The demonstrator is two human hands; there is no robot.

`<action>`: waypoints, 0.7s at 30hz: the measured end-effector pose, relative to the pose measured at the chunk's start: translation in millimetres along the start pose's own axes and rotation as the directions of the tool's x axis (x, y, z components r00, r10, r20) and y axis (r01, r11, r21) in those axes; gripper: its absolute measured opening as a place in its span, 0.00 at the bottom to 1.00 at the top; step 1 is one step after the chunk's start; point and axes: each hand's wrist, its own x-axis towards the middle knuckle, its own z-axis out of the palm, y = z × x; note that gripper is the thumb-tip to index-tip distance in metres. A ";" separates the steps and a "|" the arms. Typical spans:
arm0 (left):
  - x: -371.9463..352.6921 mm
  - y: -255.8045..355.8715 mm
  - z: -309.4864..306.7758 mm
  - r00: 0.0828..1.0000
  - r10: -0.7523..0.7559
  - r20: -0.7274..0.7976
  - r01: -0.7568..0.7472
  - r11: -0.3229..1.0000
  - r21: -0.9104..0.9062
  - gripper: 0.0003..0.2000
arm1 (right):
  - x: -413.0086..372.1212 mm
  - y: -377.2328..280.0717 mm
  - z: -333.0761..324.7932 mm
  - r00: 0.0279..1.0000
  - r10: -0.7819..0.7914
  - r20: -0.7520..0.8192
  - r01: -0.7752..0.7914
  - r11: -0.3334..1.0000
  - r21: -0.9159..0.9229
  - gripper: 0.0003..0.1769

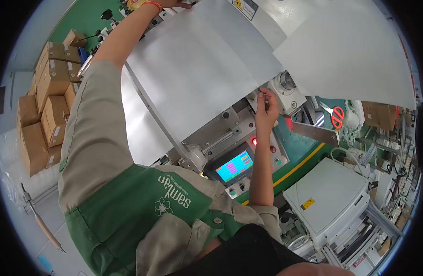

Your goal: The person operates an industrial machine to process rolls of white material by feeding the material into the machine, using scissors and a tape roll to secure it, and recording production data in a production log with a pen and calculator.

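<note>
A wide white sheet (pixel 193 69) lies across the bed of a machine in front of me. At the far edge of the sheet is my left hand (pixel 175 3), mostly cut off by the top of the view. Its visible fingers stretch out over the sheet. My right hand (pixel 268 110) is at the sheet's near right edge, thumb and fingers closed together on that edge. Just beside it sits a round metal roller end (pixel 287 81). Below the sheet, a control panel has a lit touchscreen (pixel 235 166) and a glowing red button (pixel 254 141).
Another white sheet (pixel 349 55) hangs at the upper right. Orange-handled scissors (pixel 336 116) lie on a green surface near a metal bracket (pixel 315 132). Stacked cardboard boxes (pixel 52 101) stand at left. A white machine cover (pixel 328 198) is at lower right.
</note>
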 end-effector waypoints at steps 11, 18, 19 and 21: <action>-12.7 29.9 3.2 0.950 -0.306 0.055 0.268 0.896 0.355 0.40 | -4.0 8.5 -2.7 0.995 -0.004 -0.103 -0.016 0.980 -0.196 0.05; -6.8 18.6 2.5 0.934 -0.354 -0.054 0.344 0.928 -0.144 0.18 | -14.3 -24.7 -8.0 0.983 -0.089 -0.162 0.053 0.975 -0.214 0.09; -3.5 17.5 7.5 0.951 -0.294 -0.093 0.279 0.949 -0.147 0.16 | -11.8 -28.5 -5.3 0.992 -0.077 -0.101 0.044 0.955 -0.292 0.11; 4.2 9.7 33.1 0.967 -0.239 -0.086 0.222 0.960 -0.173 0.16 | -5.7 -21.7 0.9 0.994 -0.072 -0.078 0.043 0.947 -0.319 0.14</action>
